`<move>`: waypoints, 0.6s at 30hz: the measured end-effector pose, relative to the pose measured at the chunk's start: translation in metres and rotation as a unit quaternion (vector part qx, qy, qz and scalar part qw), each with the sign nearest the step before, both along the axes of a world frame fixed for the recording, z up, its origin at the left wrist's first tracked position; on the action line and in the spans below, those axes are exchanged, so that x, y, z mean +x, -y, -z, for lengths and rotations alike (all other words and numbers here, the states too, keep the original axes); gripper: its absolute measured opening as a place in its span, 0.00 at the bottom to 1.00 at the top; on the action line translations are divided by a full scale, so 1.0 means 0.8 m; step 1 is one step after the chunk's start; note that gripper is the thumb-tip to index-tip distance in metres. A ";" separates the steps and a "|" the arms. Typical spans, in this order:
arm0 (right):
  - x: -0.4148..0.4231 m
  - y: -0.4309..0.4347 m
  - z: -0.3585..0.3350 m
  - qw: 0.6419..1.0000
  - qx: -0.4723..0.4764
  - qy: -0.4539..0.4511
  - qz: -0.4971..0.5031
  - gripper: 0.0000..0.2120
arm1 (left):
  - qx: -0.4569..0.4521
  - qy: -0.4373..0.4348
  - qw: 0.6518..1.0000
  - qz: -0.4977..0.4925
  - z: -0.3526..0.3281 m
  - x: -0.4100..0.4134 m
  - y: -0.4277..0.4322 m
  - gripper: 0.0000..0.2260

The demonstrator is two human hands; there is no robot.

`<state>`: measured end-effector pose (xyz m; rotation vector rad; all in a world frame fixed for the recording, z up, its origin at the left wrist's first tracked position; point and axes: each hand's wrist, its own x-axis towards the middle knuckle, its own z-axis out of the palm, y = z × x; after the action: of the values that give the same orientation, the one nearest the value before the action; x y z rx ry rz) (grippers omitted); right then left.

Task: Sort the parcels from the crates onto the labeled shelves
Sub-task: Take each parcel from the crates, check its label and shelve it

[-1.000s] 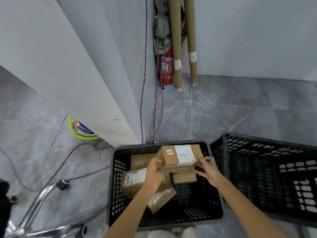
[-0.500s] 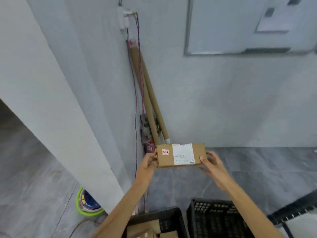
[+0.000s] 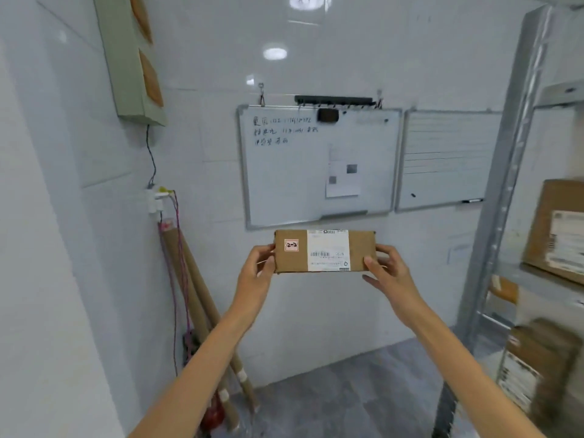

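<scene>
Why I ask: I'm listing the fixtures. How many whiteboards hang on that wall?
2. The written whiteboard hangs above the parcel; the lined whiteboard hangs to its right, partly behind the shelf post.

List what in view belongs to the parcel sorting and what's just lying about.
Job: brown cardboard parcel with white label, held by left hand and right hand; grey metal shelf rack; brown shelved boxes.
Lying about: white wall whiteboard; brown cardboard tubes.

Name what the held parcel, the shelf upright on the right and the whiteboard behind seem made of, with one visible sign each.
Parcel: matt brown cardboard, probably; crisp folded edges, paper label stuck on.
Shelf upright: grey metal with dull sheen, likely steel; punched holes.
Whiteboard: smooth white coated panel, silvery frame; marker writing on it.
</scene>
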<state>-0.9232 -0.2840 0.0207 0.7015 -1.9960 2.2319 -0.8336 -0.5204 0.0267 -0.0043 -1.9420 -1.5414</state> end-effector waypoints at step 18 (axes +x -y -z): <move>0.192 -0.184 0.054 0.966 0.039 0.074 0.245 0.14 | -0.005 0.121 0.965 0.232 0.044 0.015 -0.163 0.10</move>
<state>-0.7699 -0.1371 -0.0222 0.0249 -2.0456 1.9616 -0.8219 -0.3896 -0.0082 -0.3108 -2.2530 -1.9026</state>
